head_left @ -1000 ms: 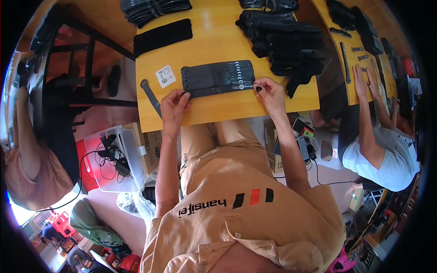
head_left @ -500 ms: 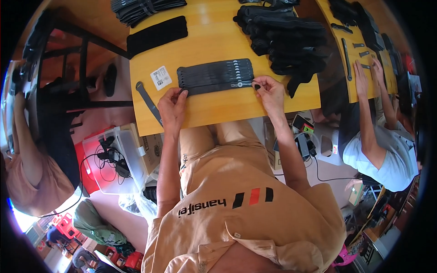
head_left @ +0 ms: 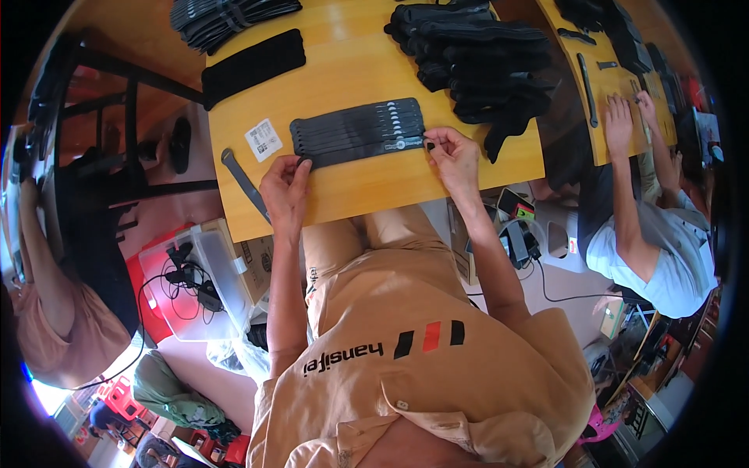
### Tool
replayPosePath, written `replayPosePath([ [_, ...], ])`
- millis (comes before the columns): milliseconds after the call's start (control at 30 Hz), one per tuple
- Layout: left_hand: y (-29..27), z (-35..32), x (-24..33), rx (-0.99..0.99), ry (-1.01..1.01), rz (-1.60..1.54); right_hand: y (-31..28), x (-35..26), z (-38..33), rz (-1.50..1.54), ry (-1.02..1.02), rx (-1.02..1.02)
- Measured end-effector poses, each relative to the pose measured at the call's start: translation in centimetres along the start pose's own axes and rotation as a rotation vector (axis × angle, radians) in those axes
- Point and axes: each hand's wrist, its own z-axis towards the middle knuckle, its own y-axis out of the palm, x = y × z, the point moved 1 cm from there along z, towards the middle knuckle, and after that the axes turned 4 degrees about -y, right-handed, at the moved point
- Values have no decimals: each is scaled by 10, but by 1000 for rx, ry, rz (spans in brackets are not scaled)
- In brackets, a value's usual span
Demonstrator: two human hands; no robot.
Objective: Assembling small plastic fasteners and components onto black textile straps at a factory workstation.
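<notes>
In the head view, a row of overlapping black straps [head_left: 351, 131] lies at the centre of the upper half of the frame, on the yellow table [head_left: 367, 187]; the left hand [head_left: 285, 189] has thumb and finger pinched on the nearest strap's left end, the right hand [head_left: 456, 162] likewise at its right end. A loose strap [head_left: 245, 184] and a white label [head_left: 263, 140] lie left of the row, a dark strap pile [head_left: 476, 58] at upper right.

The top edge crops the strap bundle [head_left: 234, 22] at eleven o'clock; print on the white label [head_left: 263, 140] at ten is illegibly small. The left hand [head_left: 286, 191] partly hides the eight-o'clock corner of the strap row [head_left: 343, 132].
</notes>
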Motion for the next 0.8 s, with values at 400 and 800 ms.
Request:
replayPosePath([
  [400, 1, 1, -1, -15, 0, -1, 1, -7, -2, 31, -7, 54],
  [800, 1, 0, 1, -22, 11, -17, 3, -6, -3, -121, -195, 54],
])
